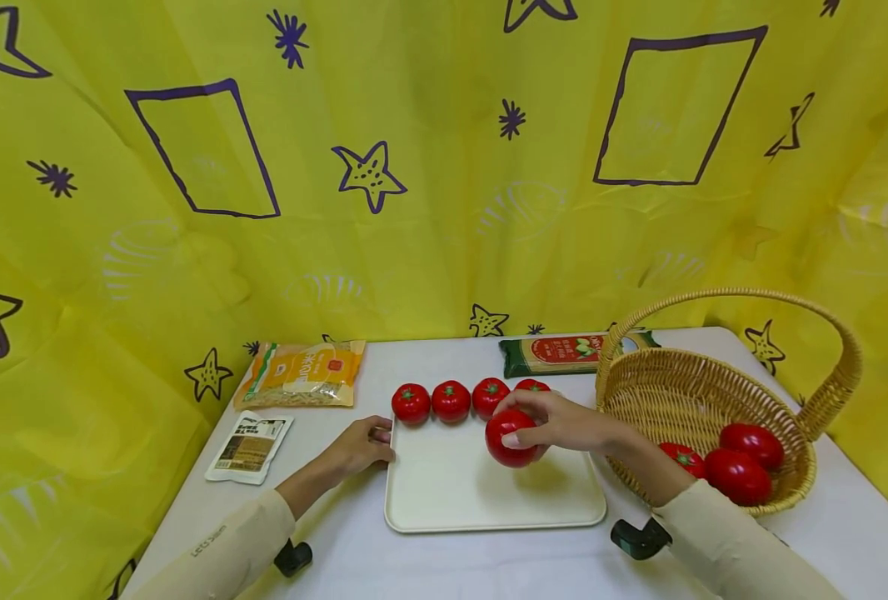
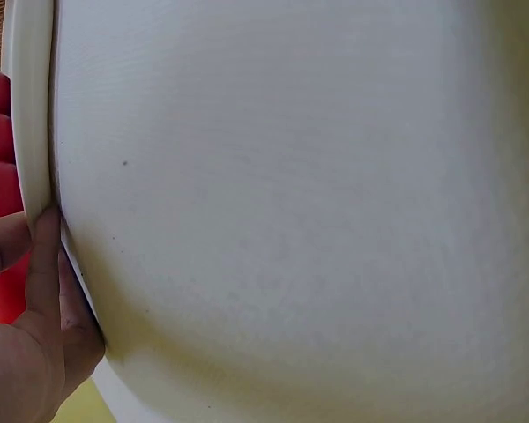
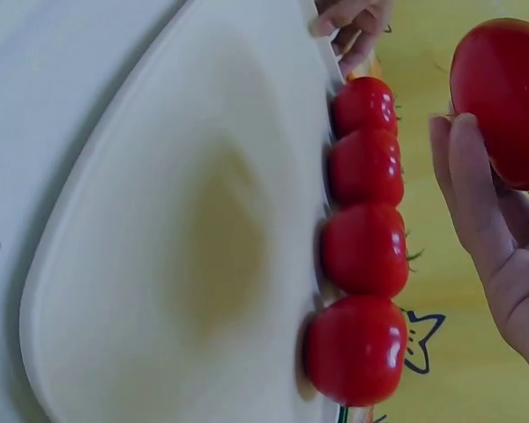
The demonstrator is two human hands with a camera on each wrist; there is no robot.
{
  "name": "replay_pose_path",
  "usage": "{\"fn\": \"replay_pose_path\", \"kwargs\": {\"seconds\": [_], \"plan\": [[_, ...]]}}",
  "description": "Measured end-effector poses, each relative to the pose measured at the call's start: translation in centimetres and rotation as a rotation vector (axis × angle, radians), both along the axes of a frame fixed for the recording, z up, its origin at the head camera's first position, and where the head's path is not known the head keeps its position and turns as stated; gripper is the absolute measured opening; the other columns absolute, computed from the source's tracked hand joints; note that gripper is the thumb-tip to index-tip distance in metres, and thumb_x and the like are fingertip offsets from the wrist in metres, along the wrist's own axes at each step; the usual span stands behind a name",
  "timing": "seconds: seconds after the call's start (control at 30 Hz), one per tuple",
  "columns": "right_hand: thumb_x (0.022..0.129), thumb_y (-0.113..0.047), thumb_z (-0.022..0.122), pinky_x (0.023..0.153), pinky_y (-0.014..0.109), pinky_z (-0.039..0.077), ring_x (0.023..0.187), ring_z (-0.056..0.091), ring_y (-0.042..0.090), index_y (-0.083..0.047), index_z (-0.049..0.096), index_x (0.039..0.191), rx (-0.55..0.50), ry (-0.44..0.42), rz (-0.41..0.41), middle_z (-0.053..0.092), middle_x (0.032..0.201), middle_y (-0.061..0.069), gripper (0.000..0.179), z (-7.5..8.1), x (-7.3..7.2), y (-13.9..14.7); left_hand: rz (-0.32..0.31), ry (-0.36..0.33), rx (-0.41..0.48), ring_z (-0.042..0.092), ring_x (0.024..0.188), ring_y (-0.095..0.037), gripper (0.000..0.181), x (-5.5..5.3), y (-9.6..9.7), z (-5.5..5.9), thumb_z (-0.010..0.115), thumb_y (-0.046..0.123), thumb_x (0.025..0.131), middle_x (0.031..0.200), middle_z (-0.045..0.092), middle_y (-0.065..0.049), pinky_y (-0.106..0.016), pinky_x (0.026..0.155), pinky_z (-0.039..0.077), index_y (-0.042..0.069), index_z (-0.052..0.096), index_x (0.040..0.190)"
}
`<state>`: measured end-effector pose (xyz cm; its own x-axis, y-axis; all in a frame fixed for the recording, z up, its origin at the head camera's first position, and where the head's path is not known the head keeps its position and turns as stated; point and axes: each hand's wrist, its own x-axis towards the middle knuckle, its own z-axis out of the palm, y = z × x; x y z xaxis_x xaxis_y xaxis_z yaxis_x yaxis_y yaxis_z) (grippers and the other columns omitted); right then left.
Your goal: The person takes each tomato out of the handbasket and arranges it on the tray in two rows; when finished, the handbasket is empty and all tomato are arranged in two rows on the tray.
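A cream rectangular tray [image 1: 489,492] lies on the table, with a row of several red tomatoes [image 3: 363,251] along its far edge. My right hand [image 1: 564,421] grips another tomato [image 1: 510,437] and holds it above the tray, fingers and thumb around its sides. In the right wrist view this tomato [image 3: 507,101] shows up close, apart from the row. At the tray's left edge, near the far corner, my left hand [image 1: 361,443] pinches the rim between thumb and fingers. The left wrist view shows those fingers [image 2: 44,264] against the rim.
On the right stands a wicker basket [image 1: 796,492] with a tall handle and more tomatoes [image 1: 739,477] inside. A green packet [image 1: 556,354] lies behind the tray. An orange pasta bag [image 1: 301,375] and a small white pouch [image 1: 249,447] lie at left. A yellow curtain [image 1: 444,250] hangs behind.
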<state>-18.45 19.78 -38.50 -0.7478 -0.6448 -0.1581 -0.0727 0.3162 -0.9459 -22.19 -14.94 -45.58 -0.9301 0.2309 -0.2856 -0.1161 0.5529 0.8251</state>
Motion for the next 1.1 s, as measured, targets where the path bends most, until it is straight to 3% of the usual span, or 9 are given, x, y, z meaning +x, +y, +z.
{"fn": "replay_pose_path", "kwargs": {"seconds": [0.3,0.63,0.8,1.1], "plan": [[0.092,-0.019,0.07,0.075,0.043,0.063,0.107,0.063,0.028,-0.007,0.053,0.123,-0.068,-0.062,-0.014,0.056,0.126,0.018,0.037,-1.2,-0.3,-2.3,0.009,0.002,0.022,0.058,0.085,-0.018,0.052,0.0,0.0,-0.1,0.073,-0.004,0.078,0.1,0.059,-0.012,-0.028,0.075,0.057,-0.006,0.057,0.127],[0.096,-0.033,0.067,0.065,0.038,0.062,0.095,0.069,0.029,-0.011,0.052,0.134,-0.09,-0.115,-0.009,0.058,0.126,0.017,0.046,-2.6,-1.0,-3.9,0.014,-0.011,0.019,0.058,0.087,-0.019,0.052,0.0,0.1,-0.2,0.074,-0.003,0.079,0.102,0.06,-0.012,-0.029,0.076,0.057,-0.005,0.057,0.128],[0.094,-0.027,0.07,0.074,0.039,0.063,0.104,0.065,0.028,-0.008,0.047,0.141,-0.095,-0.14,-0.015,0.054,0.13,0.016,0.056,-3.0,-1.1,-4.9,0.017,-0.008,0.013,0.058,0.086,-0.019,0.052,0.0,0.0,-0.2,0.074,-0.003,0.079,0.102,0.06,-0.012,-0.029,0.075,0.057,-0.005,0.057,0.128],[0.104,-0.038,0.051,0.077,0.038,0.061,0.106,0.064,0.026,-0.01,0.054,0.14,-0.104,-0.117,-0.006,0.056,0.134,0.015,0.046,-3.8,-1.7,-6.4,0.026,-0.025,0.034,0.059,0.085,-0.019,0.052,0.0,0.1,-0.1,0.074,-0.005,0.08,0.102,0.059,-0.013,-0.03,0.076,0.06,-0.006,0.056,0.129]]}}
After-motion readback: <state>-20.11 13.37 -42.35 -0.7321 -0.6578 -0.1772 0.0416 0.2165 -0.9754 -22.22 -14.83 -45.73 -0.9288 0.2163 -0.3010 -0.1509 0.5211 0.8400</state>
